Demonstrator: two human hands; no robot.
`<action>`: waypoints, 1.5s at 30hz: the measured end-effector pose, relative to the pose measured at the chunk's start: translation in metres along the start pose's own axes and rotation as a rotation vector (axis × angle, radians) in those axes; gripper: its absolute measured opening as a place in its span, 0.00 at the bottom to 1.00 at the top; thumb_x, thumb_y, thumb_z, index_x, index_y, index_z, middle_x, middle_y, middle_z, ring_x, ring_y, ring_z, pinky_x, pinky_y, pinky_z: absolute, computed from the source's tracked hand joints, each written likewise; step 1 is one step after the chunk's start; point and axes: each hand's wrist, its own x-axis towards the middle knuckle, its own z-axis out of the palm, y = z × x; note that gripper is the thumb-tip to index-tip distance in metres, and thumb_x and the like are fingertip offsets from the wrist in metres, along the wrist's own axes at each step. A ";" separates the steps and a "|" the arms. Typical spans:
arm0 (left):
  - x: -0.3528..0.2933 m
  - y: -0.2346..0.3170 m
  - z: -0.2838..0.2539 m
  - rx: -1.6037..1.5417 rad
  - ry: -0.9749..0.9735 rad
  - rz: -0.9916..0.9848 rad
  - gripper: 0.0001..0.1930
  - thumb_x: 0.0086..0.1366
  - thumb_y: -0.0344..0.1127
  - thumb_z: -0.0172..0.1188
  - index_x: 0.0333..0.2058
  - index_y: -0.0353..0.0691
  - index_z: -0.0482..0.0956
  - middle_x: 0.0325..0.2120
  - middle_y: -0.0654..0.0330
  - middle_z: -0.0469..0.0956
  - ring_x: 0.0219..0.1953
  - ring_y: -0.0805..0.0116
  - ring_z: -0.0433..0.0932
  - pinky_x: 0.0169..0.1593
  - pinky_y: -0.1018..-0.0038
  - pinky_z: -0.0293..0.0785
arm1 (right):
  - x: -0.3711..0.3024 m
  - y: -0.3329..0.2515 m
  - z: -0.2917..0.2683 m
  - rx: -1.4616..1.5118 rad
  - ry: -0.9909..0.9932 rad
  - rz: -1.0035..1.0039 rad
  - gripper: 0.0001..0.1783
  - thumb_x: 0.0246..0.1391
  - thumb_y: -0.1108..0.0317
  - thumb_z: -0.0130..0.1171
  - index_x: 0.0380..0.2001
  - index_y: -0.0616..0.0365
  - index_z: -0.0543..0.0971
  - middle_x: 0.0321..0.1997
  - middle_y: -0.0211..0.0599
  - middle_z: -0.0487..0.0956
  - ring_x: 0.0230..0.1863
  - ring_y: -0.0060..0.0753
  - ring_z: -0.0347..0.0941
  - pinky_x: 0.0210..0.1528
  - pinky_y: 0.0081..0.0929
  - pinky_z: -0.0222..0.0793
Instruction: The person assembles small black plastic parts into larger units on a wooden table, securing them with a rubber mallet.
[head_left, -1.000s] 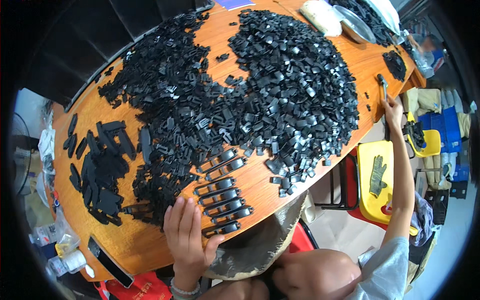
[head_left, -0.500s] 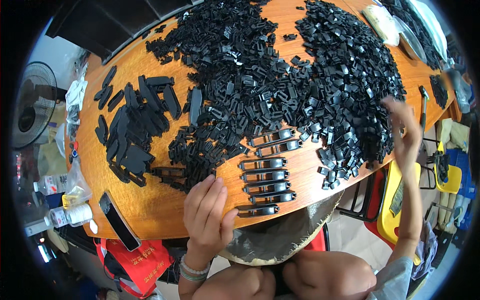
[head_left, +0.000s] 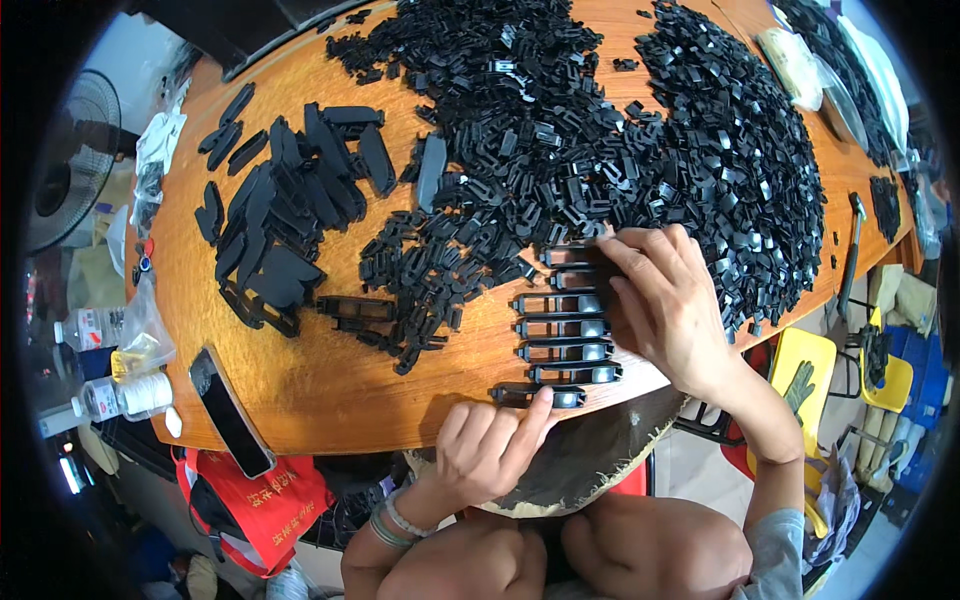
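Observation:
A row of narrow black plastic frames (head_left: 568, 352), each with a shiny clip piece at its right end, lies near the table's front edge. On the nearest black frame (head_left: 515, 393) rests the index fingertip of my left hand (head_left: 485, 452); its other fingers are loosely bent and hold nothing visible. My right hand (head_left: 672, 310) is closed over the right end of the far frames, fingers curled down and thumb tucked under. Whatever sits between those fingertips is hidden. Beside that hand spreads a big heap of small black clips (head_left: 745, 170).
A heap of black U-shaped pieces (head_left: 520, 150) covers the table's middle. Long black covers (head_left: 290, 190) are piled to the left, near a phone (head_left: 230, 410). Bottles (head_left: 120, 395) stand at far left. A yellow chair (head_left: 805, 365) is at the right, below a black-handled tool (head_left: 852, 240).
My right hand has come left from the clip heap to the far end of the row. My left hand has moved right, its index finger now on the nearest frame. The view has shifted slightly.

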 end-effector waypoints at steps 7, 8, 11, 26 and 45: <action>-0.004 0.000 0.006 -0.052 -0.036 0.051 0.20 0.54 0.27 0.52 0.47 0.34 0.77 0.19 0.65 0.60 0.21 0.71 0.62 0.27 0.75 0.59 | -0.012 -0.005 -0.004 -0.017 -0.029 0.108 0.16 0.43 0.76 0.61 0.39 0.65 0.75 0.36 0.40 0.73 0.36 0.42 0.68 0.40 0.34 0.64; -0.005 0.000 0.007 -0.082 0.005 0.034 0.20 0.53 0.26 0.52 0.47 0.34 0.77 0.20 0.64 0.61 0.22 0.71 0.62 0.26 0.74 0.59 | -0.016 -0.007 -0.006 -0.015 -0.034 0.110 0.16 0.43 0.76 0.61 0.39 0.65 0.75 0.36 0.40 0.73 0.36 0.42 0.68 0.40 0.34 0.64; -0.002 -0.001 -0.002 -0.089 -0.021 -0.031 0.18 0.57 0.34 0.58 0.46 0.35 0.77 0.25 0.60 0.66 0.25 0.68 0.66 0.27 0.73 0.63 | -0.029 -0.015 -0.014 0.020 -0.059 0.190 0.14 0.43 0.76 0.61 0.37 0.66 0.75 0.33 0.45 0.73 0.34 0.47 0.70 0.34 0.37 0.68; 0.043 -0.011 -0.006 -0.047 -0.192 -0.207 0.31 0.51 0.42 0.68 0.50 0.32 0.69 0.42 0.44 0.68 0.37 0.48 0.70 0.40 0.61 0.70 | -0.088 -0.035 -0.019 0.777 -0.237 0.839 0.07 0.52 0.76 0.60 0.27 0.71 0.75 0.19 0.40 0.78 0.18 0.26 0.77 0.20 0.19 0.72; 0.061 -0.021 -0.001 -0.102 -0.133 -0.030 0.32 0.48 0.51 0.68 0.48 0.36 0.72 0.51 0.46 0.68 0.49 0.48 0.70 0.50 0.59 0.66 | -0.095 -0.029 -0.015 0.953 -0.206 0.657 0.07 0.55 0.75 0.57 0.36 0.68 0.78 0.25 0.41 0.80 0.24 0.27 0.78 0.26 0.23 0.75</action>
